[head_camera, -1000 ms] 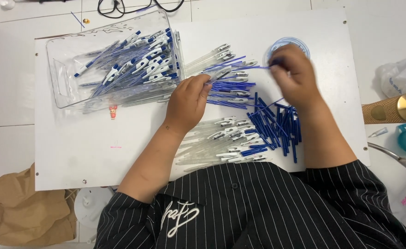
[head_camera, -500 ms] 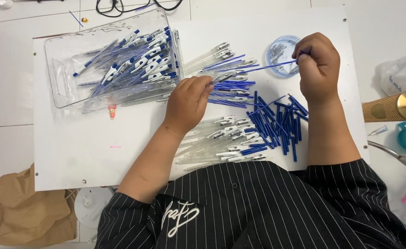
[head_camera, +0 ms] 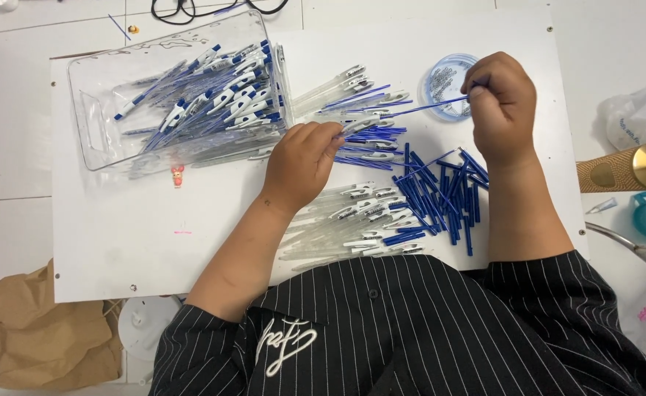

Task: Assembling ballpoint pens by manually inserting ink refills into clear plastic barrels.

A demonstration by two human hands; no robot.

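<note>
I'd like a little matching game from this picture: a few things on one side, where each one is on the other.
Things:
1. clear tray
2. round dish
3. refill pile
4. paper bag

Places:
A. bottom left, off the board
B. between the two forearms
C. top left of the board
D. beside the right hand

Pairs: 1-C, 2-D, 3-B, 4-A

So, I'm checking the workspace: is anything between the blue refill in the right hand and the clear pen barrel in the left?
Nothing visible: the blue refill spans open white board from right hand toward left hand.
</note>
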